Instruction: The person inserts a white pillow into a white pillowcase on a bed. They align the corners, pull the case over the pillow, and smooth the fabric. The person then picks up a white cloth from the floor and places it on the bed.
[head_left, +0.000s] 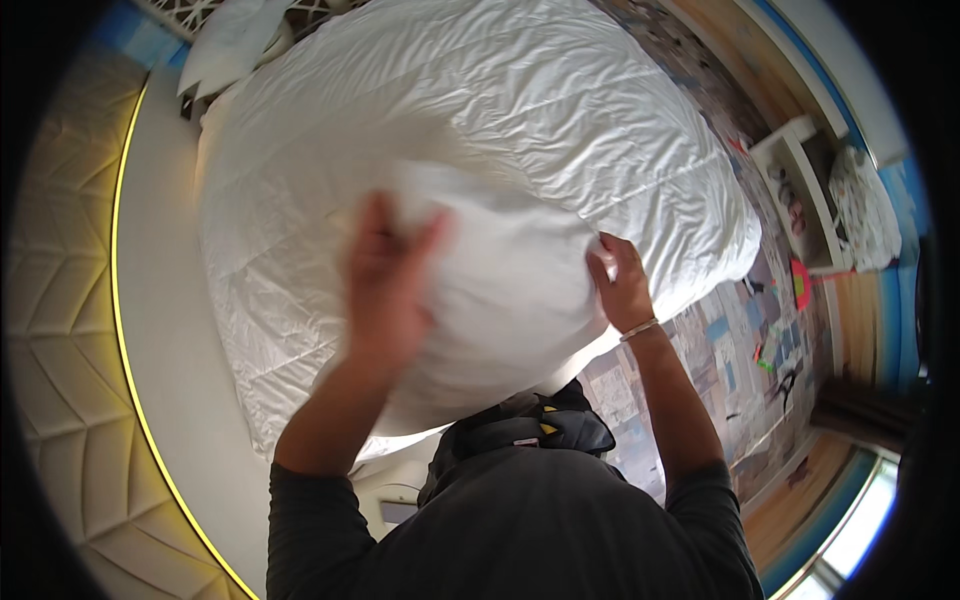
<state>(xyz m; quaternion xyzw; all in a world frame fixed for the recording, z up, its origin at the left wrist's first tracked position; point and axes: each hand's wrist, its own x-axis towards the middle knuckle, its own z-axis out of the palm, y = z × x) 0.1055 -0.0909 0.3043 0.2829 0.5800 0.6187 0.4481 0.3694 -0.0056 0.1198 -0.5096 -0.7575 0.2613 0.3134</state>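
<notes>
A white pillow (510, 292) is held up in front of my body, above a bed spread with a wrinkled white quilted duvet (600, 82). My right hand (624, 292) pinches the pillow's right edge between thumb and fingers, and a bracelet circles that wrist. Motion blurs my left hand (390, 285) at the pillow's left side. Its thumb and fingers are spread apart, and it seems to grip nothing, though I cannot tell whether the palm touches the cloth. The pillow's far-left part is also blurred.
Along the left runs a cream padded headboard (67, 375) edged by a glowing yellow light strip (116, 285). A white shelf unit (814, 195) stands at right. Small toys (765, 358) lie on the patchwork-patterned floor (705, 390). A dark waist bag (532, 427) hangs at my front.
</notes>
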